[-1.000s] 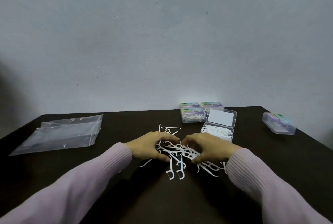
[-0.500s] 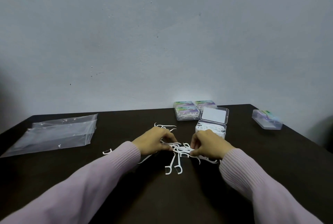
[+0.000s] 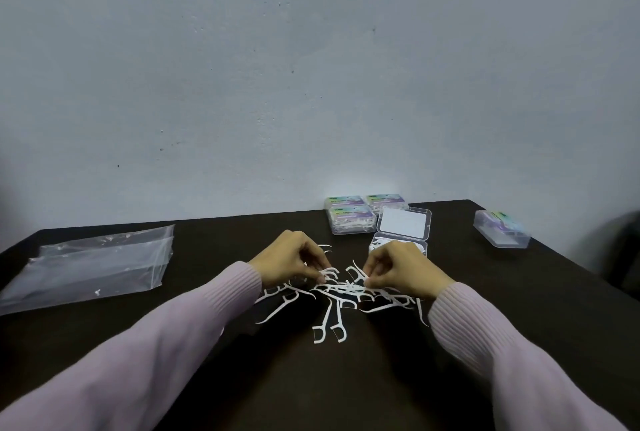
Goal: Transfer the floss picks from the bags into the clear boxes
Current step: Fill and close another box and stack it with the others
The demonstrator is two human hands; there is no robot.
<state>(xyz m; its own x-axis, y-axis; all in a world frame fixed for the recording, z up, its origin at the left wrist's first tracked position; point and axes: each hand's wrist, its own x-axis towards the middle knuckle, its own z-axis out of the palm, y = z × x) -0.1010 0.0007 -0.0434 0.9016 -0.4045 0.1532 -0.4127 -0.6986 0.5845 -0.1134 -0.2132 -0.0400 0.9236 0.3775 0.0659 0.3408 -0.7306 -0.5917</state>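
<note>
Picks [image 3: 332,306] are lying scattered mid-desk [image 3: 346,389], near the open box [image 3: 398,246]. Left hand [image 3: 294,262] and right hand [image 3: 401,267] are each pinching a pick, grips clamped.

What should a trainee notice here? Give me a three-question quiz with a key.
1. True or false: the open clear box already holds floss picks.
2. Where does the plastic bag lie relative to the hands? A) to their left B) to their right C) under them
3. Fill in: the left hand and right hand are gathering loose ____ from the table.

Key: 1 true; 2 A; 3 floss picks.
</note>
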